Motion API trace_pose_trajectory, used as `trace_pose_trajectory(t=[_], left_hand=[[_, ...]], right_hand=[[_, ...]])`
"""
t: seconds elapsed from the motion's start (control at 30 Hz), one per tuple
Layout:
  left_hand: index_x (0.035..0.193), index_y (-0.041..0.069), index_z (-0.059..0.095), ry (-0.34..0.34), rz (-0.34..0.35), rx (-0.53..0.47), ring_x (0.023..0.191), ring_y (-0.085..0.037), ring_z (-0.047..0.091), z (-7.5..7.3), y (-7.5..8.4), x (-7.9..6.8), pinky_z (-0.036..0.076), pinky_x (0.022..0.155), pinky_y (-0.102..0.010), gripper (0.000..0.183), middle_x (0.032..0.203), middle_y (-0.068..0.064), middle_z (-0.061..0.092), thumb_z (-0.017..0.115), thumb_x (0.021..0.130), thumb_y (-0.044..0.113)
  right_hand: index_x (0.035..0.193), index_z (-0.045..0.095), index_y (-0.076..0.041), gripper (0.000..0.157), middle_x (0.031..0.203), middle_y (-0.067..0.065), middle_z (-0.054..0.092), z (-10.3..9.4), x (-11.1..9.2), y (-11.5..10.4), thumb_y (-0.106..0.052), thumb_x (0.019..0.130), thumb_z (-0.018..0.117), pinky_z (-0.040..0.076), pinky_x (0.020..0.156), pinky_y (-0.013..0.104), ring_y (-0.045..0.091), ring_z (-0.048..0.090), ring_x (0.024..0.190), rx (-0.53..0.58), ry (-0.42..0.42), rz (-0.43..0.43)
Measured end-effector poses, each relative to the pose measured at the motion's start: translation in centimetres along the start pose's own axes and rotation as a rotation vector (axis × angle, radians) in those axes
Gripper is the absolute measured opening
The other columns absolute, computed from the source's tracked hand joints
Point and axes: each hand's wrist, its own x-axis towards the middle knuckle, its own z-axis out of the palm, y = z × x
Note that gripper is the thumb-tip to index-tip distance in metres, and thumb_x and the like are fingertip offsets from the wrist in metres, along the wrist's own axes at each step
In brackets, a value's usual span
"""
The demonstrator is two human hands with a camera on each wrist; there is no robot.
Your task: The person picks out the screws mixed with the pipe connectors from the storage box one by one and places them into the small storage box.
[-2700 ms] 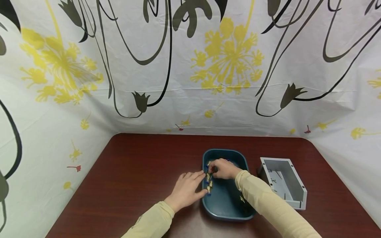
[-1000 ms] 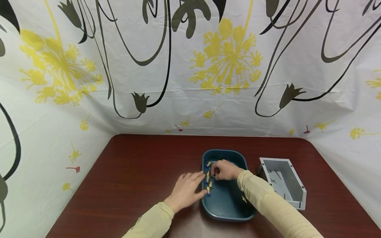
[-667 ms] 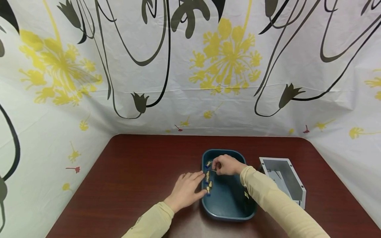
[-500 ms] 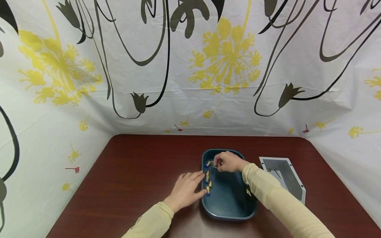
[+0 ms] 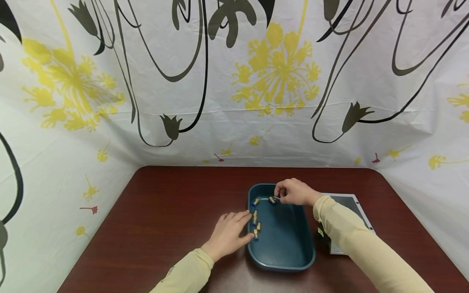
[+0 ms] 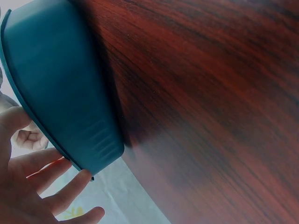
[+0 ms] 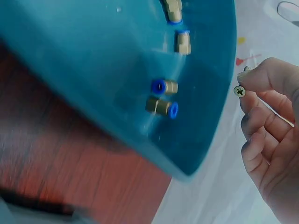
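In the head view my right hand point(image 5: 296, 192) is over the far right part of the blue-green tray point(image 5: 283, 266). Its thumb and fingertips pinch a Phillips-head screw point(image 7: 239, 91), and a thin metal shank shows among the curled fingers in the right wrist view. My left hand point(image 5: 229, 235) rests with spread fingers at the tray's left rim, fingertips against the edge in the left wrist view. Several brass push-in fittings with blue collars lie in the tray: most along the left wall, such as one fitting point(image 5: 255, 215), and another fitting point(image 5: 272, 200) near the right fingertips.
Right of the tray stands a grey box point(image 5: 354, 203), partly covered by the right sleeve point(image 5: 351, 228). Both stand on a dark red-brown wooden table point(image 5: 183, 195). A white patterned cloth point(image 5: 220, 93) hangs behind and at the sides.
My right hand has lifted from the fittings at the tray's left wall and moved right and away, its forearm now covering more of the grey box. My left hand has stayed put.
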Motion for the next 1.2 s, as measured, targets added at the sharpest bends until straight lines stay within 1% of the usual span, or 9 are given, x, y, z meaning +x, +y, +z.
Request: trace_pose_trajectory(t=[0.1,0.27,0.57,0.77,0.9,0.97,1.07,1.13,1.2], left_hand=[[0.125,0.011,0.051,0.000,0.000,0.003,0.108,-0.021,0.047,0.0,0.0,0.0,0.034,0.087,-0.046,0.053,0.127,-0.001,0.046,0.056,0.083,0.042],[0.126,0.012,0.050,-0.007,-0.005,0.001,0.108,-0.021,0.047,0.0,0.0,0.0,0.034,0.088,-0.046,0.053,0.128,-0.001,0.046,0.055,0.083,0.043],[0.126,0.012,0.050,-0.017,-0.007,0.003,0.109,-0.022,0.047,-0.1,0.1,0.0,0.034,0.088,-0.046,0.053,0.128,-0.001,0.046,0.055,0.083,0.043],[0.126,0.012,0.050,-0.018,-0.004,0.007,0.109,-0.022,0.046,-0.1,0.1,0.0,0.034,0.088,-0.046,0.053,0.128,-0.002,0.046,0.055,0.083,0.043],[0.126,0.012,0.050,-0.016,-0.002,0.011,0.109,-0.022,0.046,-0.1,0.1,0.0,0.034,0.088,-0.046,0.053,0.128,-0.002,0.046,0.055,0.083,0.043],[0.126,0.012,0.050,-0.019,-0.004,0.013,0.109,-0.022,0.046,-0.1,0.1,0.0,0.034,0.088,-0.046,0.053,0.128,-0.002,0.046,0.055,0.083,0.043],[0.126,0.012,0.050,-0.026,-0.008,0.011,0.110,-0.022,0.046,-0.1,0.2,0.1,0.033,0.088,-0.046,0.053,0.128,-0.001,0.046,0.055,0.083,0.043],[0.126,0.012,0.050,-0.029,-0.010,0.009,0.110,-0.022,0.046,-0.1,0.2,0.1,0.033,0.088,-0.047,0.054,0.128,-0.002,0.045,0.055,0.083,0.043],[0.126,0.012,0.050,-0.027,-0.009,0.011,0.110,-0.022,0.046,-0.1,0.2,0.1,0.033,0.088,-0.047,0.054,0.128,-0.002,0.046,0.055,0.083,0.043]], right_hand=[[0.086,0.062,-0.009,0.013,0.064,-0.006,0.052,-0.6,-0.5,0.5,-0.001,0.076,0.058,0.041,0.053,0.028,0.009,0.047,0.054,-0.025,0.019,0.008],[0.083,0.061,-0.014,0.014,0.062,-0.006,0.051,-1.4,-1.4,1.2,-0.002,0.075,0.059,0.040,0.052,0.028,0.009,0.045,0.053,-0.037,0.054,0.031],[0.085,0.062,-0.007,0.011,0.064,-0.006,0.051,-2.7,-3.4,2.4,-0.003,0.075,0.061,0.038,0.051,0.028,0.011,0.044,0.053,-0.034,0.094,0.074],[0.083,0.060,-0.009,0.013,0.065,-0.004,0.052,-3.6,-5.1,3.4,0.000,0.075,0.060,0.041,0.050,0.029,0.012,0.047,0.055,-0.021,0.124,0.116],[0.083,0.060,-0.010,0.013,0.065,-0.004,0.052,-4.1,-6.3,4.3,0.001,0.076,0.059,0.042,0.050,0.028,0.011,0.049,0.055,-0.009,0.145,0.118],[0.083,0.060,-0.010,0.013,0.065,-0.004,0.053,-4.2,-6.9,4.8,0.001,0.075,0.060,0.041,0.050,0.028,0.010,0.049,0.055,-0.015,0.164,0.104],[0.082,0.061,-0.010,0.012,0.066,-0.005,0.053,-4.3,-7.7,5.4,0.000,0.075,0.060,0.040,0.052,0.028,0.010,0.048,0.057,-0.023,0.187,0.106],[0.082,0.061,-0.009,0.011,0.068,-0.005,0.053,-4.4,-8.2,5.7,0.000,0.075,0.060,0.040,0.052,0.028,0.010,0.047,0.058,-0.033,0.191,0.114],[0.082,0.061,-0.009,0.012,0.068,-0.006,0.053,-4.5,-8.7,5.9,0.000,0.075,0.059,0.039,0.053,0.027,0.010,0.047,0.060,-0.043,0.191,0.141]])
